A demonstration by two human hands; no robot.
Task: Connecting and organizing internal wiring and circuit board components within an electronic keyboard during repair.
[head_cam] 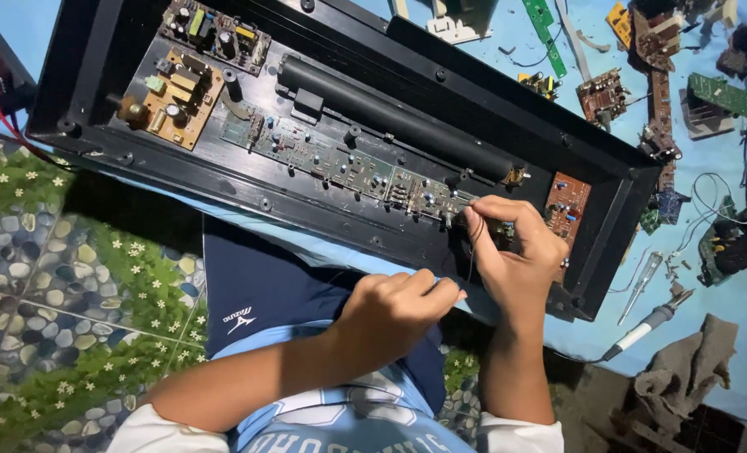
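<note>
— Right, where do we stand with this open black casing (88, 84)?

— We have it lying across our lap and the blue table (726, 277), its inside facing up. Our right hand (516, 252) sits over the right end of the long green circuit board (348, 164), fingers pressed together and pinching a thin dark wire (472, 252) that hangs down from the fingertips. Our left hand (399, 306) rests curled on the near rim of the casing, just beside the right one; it is closed into a loose fist, and we cannot tell whether it holds anything.

— So how do we handle the wire well?

— We judge that a light pinch is best. The board is crowded with small parts, so we keep our fingertips low and steady and let the left hand brace the casing so it cannot rock on our knee. We also keep the wire away from the small brown board (566, 205) at the far right, which lies close to our knuckles.

— And the soldering iron (646, 327)?

— It lies on the table to the right, apart from both hands, next to a grey rag (684, 369). Loose boards and cables (726, 226) clutter that side, so we reach there with care.
</note>
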